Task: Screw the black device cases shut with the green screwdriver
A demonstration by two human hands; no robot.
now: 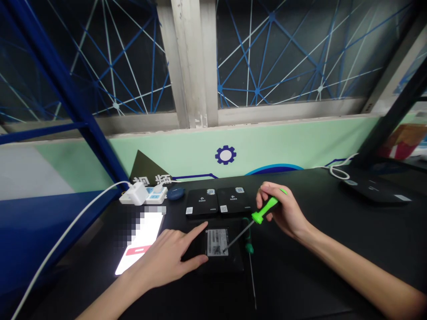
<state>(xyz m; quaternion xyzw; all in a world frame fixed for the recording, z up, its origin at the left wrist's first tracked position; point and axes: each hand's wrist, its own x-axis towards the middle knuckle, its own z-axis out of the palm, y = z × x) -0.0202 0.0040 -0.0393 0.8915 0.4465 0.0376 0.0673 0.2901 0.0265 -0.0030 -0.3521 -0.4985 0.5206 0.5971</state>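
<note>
1. A flat black case (pixel 218 249) lies on a black table (pixel 300 284), between the two hands. A white barcode label (pixel 217 242) sits on its top.
2. The left hand (pixel 163 258) is at 9 o'clock from the case, open with its fingers spread. The index fingertip (pixel 204 226) touches the case's upper left corner, and the thumb (pixel 199 263) rests at its left edge.
3. The right hand (pixel 283 209) is at 1 o'clock, with its fingers curled tightly around the bright green handle of a green-handled screwdriver (pixel 265 210). The shaft slants down toward 7 o'clock, and its tip meets the lower right corner of the label.
4. A second screwdriver (pixel 249 248), with a darker green handle, lies just beside the case at 3 o'clock, its thin shaft pointing to 6 o'clock.
5. At 12 o'clock, two black boxes (pixel 202 201) sit side by side, each with small white code labels.
6. At 11 o'clock are a dark blue oval object (pixel 175 193) and a power strip (pixel 155 194) holding a white plug (pixel 137 194), with a white cable (pixel 63 235) running off toward 8 o'clock.
7. At 9 o'clock, beyond the left hand, a phone (pixel 140 240) lies with its screen lit, partly pixelated.
8. Well apart at 2 o'clock is a third black box (pixel 370 189).
</note>
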